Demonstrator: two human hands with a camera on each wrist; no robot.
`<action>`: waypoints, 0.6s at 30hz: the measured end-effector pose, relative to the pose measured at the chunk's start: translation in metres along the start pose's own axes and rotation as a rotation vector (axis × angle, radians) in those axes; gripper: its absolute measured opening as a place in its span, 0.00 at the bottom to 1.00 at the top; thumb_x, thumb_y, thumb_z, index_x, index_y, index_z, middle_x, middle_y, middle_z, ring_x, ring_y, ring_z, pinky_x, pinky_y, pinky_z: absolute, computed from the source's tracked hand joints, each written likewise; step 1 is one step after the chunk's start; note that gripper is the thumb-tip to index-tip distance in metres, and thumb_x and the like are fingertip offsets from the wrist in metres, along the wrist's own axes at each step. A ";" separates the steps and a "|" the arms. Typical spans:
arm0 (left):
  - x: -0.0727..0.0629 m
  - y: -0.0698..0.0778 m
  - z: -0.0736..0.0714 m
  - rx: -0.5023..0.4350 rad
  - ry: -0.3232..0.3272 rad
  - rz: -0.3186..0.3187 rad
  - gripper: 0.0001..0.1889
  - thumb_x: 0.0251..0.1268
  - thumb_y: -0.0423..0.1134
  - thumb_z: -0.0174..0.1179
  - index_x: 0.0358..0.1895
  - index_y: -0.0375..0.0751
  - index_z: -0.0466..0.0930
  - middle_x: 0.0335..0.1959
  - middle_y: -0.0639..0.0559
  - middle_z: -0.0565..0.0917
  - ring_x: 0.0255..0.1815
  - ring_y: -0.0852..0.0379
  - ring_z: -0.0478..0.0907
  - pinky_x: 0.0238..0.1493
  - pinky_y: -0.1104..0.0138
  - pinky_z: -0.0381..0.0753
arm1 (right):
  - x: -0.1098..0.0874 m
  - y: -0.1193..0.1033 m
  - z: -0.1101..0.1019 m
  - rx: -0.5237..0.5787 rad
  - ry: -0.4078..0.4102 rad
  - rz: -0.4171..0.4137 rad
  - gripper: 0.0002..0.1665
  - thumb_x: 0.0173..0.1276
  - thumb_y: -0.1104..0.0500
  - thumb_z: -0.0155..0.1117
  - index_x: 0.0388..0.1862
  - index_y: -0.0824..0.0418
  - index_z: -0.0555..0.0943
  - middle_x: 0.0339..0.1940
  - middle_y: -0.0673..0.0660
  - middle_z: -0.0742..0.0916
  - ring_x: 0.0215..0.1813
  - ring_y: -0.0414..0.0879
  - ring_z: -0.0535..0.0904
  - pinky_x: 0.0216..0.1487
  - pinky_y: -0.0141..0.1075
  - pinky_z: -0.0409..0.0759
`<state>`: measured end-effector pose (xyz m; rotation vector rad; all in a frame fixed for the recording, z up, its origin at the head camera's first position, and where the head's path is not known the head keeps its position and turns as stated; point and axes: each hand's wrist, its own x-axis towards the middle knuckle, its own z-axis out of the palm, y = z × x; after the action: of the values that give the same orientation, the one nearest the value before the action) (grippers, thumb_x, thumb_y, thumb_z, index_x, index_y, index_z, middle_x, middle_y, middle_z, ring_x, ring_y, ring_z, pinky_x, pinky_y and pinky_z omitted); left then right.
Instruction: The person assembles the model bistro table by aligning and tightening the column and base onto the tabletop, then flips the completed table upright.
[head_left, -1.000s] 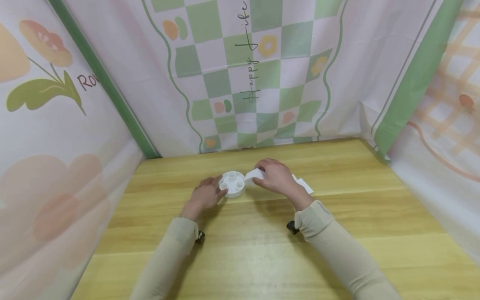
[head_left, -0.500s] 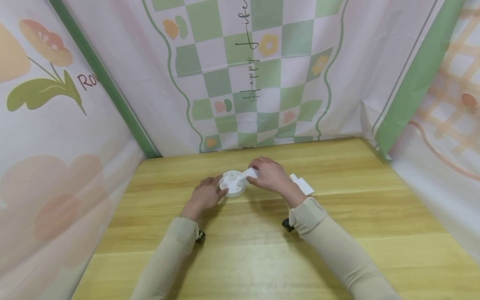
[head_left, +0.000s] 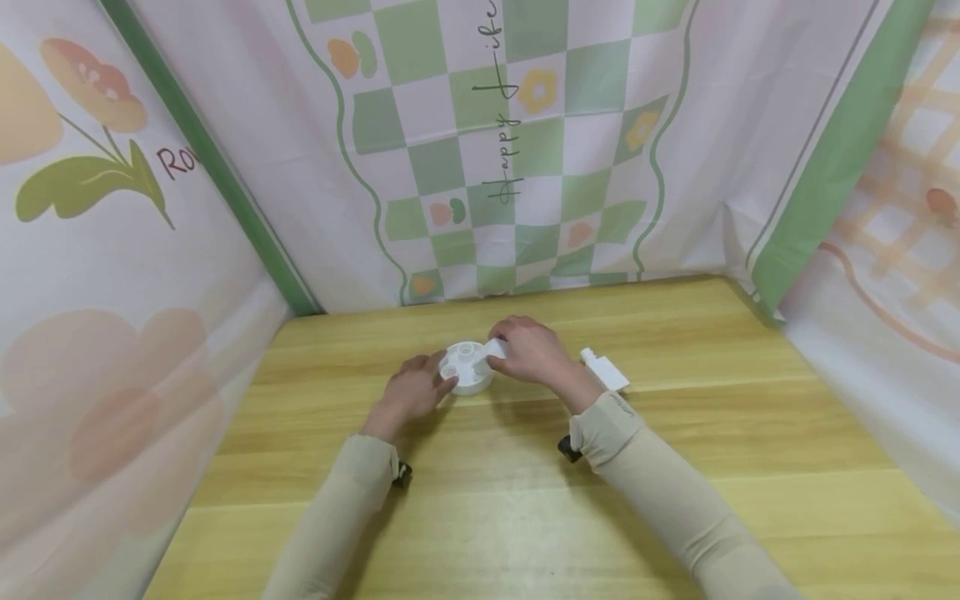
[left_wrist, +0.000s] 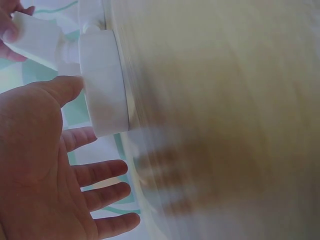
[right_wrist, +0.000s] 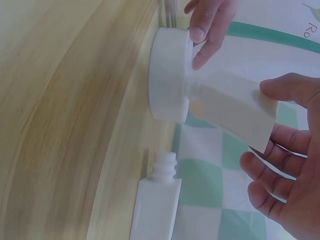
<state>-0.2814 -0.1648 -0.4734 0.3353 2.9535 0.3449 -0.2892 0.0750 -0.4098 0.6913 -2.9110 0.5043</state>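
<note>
A white round base (head_left: 469, 384) with ring-shaped sockets on top lies on the wooden table. My left hand (head_left: 413, 388) holds it at its left side between thumb and index finger, the other fingers spread out. From the right, my right hand (head_left: 527, 353) grips the wide end of a white flat rectangular piece (right_wrist: 239, 107). Tilted over the base, that piece has its narrow end down at the right-hand socket, which it covers in the head view. To the right of my right hand lies a similar white piece (head_left: 607, 372), with a ridged, screw-like neck (right_wrist: 164, 166).
The wooden table (head_left: 480, 517) reaches back to a green-and-white checked cloth (head_left: 450, 167). Printed cloths hang along the left (head_left: 135, 333) and right (head_left: 885, 317) sides. A small dark device (head_left: 570, 450) sits at the right wrist.
My right hand has moved left with the white piece, bringing its narrow end from beside the base to over the right-hand socket. The left hand and base have stayed put.
</note>
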 end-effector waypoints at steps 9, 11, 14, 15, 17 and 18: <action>0.000 0.000 -0.001 0.017 0.013 0.014 0.38 0.76 0.66 0.40 0.81 0.51 0.49 0.76 0.35 0.62 0.76 0.35 0.61 0.72 0.42 0.66 | 0.004 -0.003 0.002 -0.041 0.006 -0.020 0.26 0.64 0.43 0.67 0.56 0.56 0.83 0.53 0.57 0.86 0.54 0.54 0.82 0.53 0.49 0.83; 0.000 0.001 -0.001 0.018 0.017 0.017 0.38 0.76 0.66 0.40 0.81 0.51 0.49 0.76 0.35 0.63 0.76 0.35 0.61 0.72 0.42 0.67 | 0.005 -0.003 0.003 -0.053 0.010 -0.023 0.27 0.65 0.43 0.66 0.58 0.56 0.83 0.54 0.58 0.86 0.55 0.55 0.82 0.54 0.50 0.82; 0.000 0.000 0.000 0.020 0.019 0.018 0.38 0.76 0.66 0.41 0.80 0.51 0.49 0.76 0.35 0.63 0.76 0.35 0.62 0.72 0.42 0.67 | 0.006 -0.004 0.004 -0.056 0.017 -0.027 0.27 0.66 0.43 0.66 0.59 0.55 0.82 0.56 0.58 0.85 0.57 0.56 0.81 0.56 0.51 0.82; 0.000 0.000 0.000 0.019 0.019 0.017 0.38 0.76 0.66 0.40 0.80 0.51 0.50 0.76 0.35 0.63 0.76 0.35 0.62 0.72 0.42 0.67 | 0.007 -0.004 0.005 -0.056 0.021 -0.029 0.27 0.66 0.43 0.66 0.60 0.54 0.81 0.57 0.58 0.85 0.58 0.56 0.81 0.56 0.51 0.82; 0.000 0.000 0.000 0.016 0.018 0.017 0.38 0.76 0.66 0.40 0.81 0.51 0.49 0.76 0.35 0.63 0.76 0.35 0.61 0.72 0.41 0.66 | 0.008 -0.005 0.006 -0.057 0.029 -0.035 0.26 0.66 0.43 0.65 0.59 0.53 0.81 0.56 0.57 0.85 0.58 0.56 0.81 0.56 0.50 0.82; 0.000 0.000 0.000 0.015 0.017 0.016 0.38 0.76 0.66 0.40 0.81 0.52 0.49 0.76 0.35 0.63 0.76 0.35 0.61 0.73 0.41 0.66 | 0.008 -0.005 0.006 -0.057 0.037 -0.041 0.25 0.66 0.43 0.66 0.59 0.52 0.81 0.56 0.57 0.86 0.58 0.56 0.81 0.56 0.50 0.82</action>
<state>-0.2817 -0.1643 -0.4737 0.3600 2.9728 0.3291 -0.2937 0.0650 -0.4128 0.7244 -2.8586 0.4232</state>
